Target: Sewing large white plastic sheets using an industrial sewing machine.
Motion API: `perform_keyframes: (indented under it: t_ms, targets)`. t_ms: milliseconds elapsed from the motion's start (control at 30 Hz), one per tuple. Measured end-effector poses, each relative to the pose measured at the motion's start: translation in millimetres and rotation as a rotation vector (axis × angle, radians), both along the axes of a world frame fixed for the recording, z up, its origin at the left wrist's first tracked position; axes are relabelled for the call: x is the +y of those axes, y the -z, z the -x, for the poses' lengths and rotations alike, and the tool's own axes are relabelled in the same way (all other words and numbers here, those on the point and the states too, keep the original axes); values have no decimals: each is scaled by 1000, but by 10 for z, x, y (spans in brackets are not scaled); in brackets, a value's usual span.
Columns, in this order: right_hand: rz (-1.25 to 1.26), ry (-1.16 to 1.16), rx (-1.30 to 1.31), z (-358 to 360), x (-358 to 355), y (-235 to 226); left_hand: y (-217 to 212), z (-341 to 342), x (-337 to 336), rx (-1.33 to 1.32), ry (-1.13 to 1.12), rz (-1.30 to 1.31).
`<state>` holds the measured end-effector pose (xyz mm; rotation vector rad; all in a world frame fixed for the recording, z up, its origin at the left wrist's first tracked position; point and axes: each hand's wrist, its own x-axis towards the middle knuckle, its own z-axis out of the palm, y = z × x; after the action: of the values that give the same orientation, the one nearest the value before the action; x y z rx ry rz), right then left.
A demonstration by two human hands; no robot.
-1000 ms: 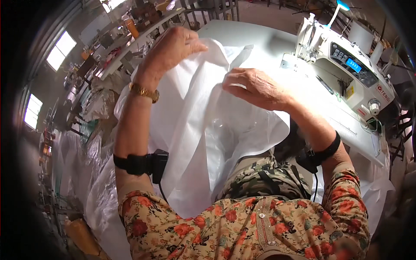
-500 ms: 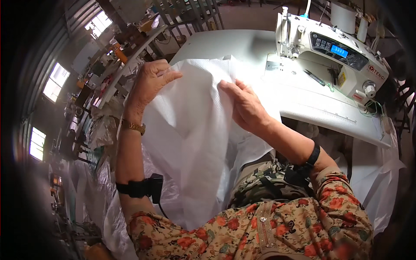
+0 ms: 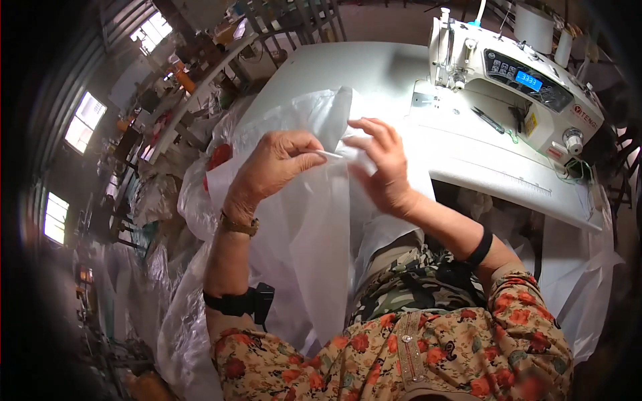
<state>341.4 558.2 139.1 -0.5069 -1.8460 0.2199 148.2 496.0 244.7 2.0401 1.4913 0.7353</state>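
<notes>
A thin, translucent white sheet [image 3: 304,234], like woven plastic, hangs over my lap and spreads onto the near left part of the sewing table [image 3: 321,63]. My left hand [image 3: 277,164] pinches a folded edge of it between thumb and fingertips, and a narrow white strip of that edge sticks out toward the right. Just right of this strip is my right hand [image 3: 388,167], its fingers apart and partly smeared by motion. Whether its fingertips touch the sheet is hard to make out.
A white sewing machine [image 3: 515,73] with a lit blue display stands at the table's far right. Dark thread snips [image 3: 488,120] lie beside its bed. Crumpled clear plastic [image 3: 190,321] is heaped to my left, with something red [image 3: 217,160] near it. Chairs [image 3: 294,27] stand behind.
My left hand has moved right and toward me, now pinching the sheet's edge. The right hand has let go of its fold and spread its fingers. The sheet's raised part has sunk lower.
</notes>
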Motion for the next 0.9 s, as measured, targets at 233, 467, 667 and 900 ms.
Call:
perform_keyframes:
  t_ms: [233, 467, 667, 900]
  targets:
    - [-127, 401, -283, 266, 308, 392, 193, 68, 21, -3, -112, 21]
    - [589, 264, 197, -470, 751, 427, 109, -201, 9, -12, -13, 24]
    - [700, 103, 478, -956, 831, 711, -79, -511, 68, 339, 189, 195]
    - [464, 306, -259, -1299, 725, 865, 304, -553, -105, 543, 295, -29]
